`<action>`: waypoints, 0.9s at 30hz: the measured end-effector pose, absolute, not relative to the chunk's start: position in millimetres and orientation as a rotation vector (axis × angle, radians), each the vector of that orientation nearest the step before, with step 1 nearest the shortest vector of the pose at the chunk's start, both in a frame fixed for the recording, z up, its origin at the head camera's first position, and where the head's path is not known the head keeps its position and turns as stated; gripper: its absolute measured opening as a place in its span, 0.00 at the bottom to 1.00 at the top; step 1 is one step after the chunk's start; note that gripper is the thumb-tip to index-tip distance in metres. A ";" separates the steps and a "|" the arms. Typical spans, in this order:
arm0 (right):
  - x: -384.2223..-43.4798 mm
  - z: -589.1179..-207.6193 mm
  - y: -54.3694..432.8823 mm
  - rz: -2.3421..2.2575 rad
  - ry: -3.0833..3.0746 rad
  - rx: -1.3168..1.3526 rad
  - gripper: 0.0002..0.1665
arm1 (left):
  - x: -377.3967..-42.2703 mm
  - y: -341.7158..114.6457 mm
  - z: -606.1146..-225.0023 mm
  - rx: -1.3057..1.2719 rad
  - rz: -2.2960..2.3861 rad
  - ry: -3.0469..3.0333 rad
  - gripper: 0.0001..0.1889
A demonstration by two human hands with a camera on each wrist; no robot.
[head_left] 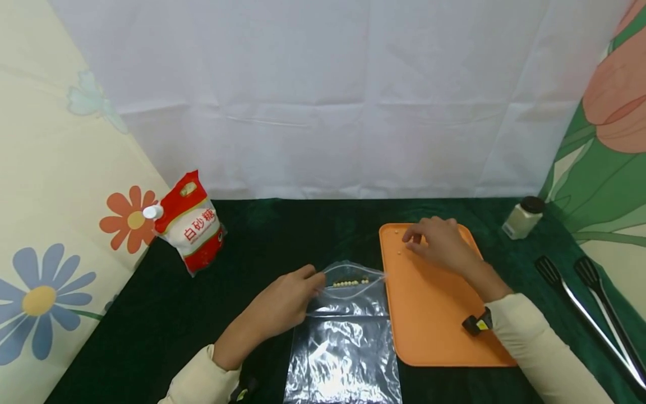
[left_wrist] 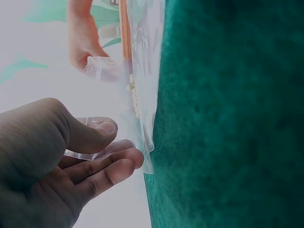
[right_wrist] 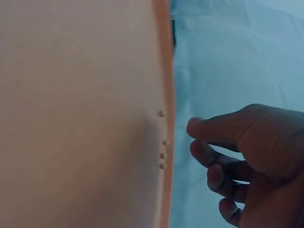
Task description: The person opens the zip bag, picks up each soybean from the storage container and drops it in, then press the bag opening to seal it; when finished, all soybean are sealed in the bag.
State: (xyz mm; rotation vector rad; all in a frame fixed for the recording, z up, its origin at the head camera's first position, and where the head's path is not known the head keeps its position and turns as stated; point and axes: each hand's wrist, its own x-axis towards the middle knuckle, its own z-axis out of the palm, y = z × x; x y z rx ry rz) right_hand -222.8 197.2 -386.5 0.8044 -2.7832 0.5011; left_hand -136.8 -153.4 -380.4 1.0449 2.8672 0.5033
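Note:
My left hand [head_left: 285, 303] pinches the left side of the open mouth of a clear zip-top plastic bag [head_left: 343, 353], which lies flat on the dark green cloth. Inside, just below the mouth, small pale yellow beads [head_left: 350, 283] sit in a row. Over the far part of an orange tray [head_left: 429, 331] hovers my right hand [head_left: 441, 247], its fingers loosely bent and nothing showing between thumb and fingertips. Several small round beads [right_wrist: 163, 156] lie near the tray's far edge, beside those fingertips in the right wrist view.
A red and white sugar bag [head_left: 194, 224] with a white cap stands at the back left. At the back right is a small jar [head_left: 524, 217] with a dark lid. Two black-and-silver slotted utensils [head_left: 580, 306] lie right of the tray. A white cloth [head_left: 323, 112] hangs behind.

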 end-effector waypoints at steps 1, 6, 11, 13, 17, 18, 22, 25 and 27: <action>-223.4 -389.0 195.4 0.456 -2.797 0.808 0.07 | -136.9 -153.5 -380.6 1.045 0.505 2.865 0.15; -225.3 -396.3 188.4 0.306 -2.817 0.827 0.08 | -136.7 -153.1 -380.9 1.054 0.508 2.864 0.15; -225.2 -399.1 185.8 0.274 -2.839 0.841 0.06 | -136.6 -153.2 -380.8 1.066 0.506 2.875 0.14; -225.2 -400.6 185.0 0.289 -2.850 0.849 0.06 | -136.3 -153.4 -381.1 1.065 0.504 2.875 0.14; -224.6 -402.6 183.3 0.324 -2.867 0.849 0.05 | -135.6 -153.6 -382.2 1.068 0.499 2.872 0.13; -224.4 -402.7 182.9 0.331 -2.865 0.848 0.05 | -135.5 -153.6 -382.4 1.071 0.495 2.873 0.13; -223.2 -402.1 181.4 0.325 -2.844 0.860 0.04 | -135.4 -153.1 -382.3 1.082 0.486 2.888 0.13; -222.8 -402.0 180.5 0.308 -2.829 0.868 0.04 | -135.3 -152.6 -381.5 1.085 0.477 2.896 0.13; -223.8 -402.6 180.3 0.368 -2.832 0.864 0.03 | -135.2 -152.4 -381.0 1.083 0.473 2.895 0.13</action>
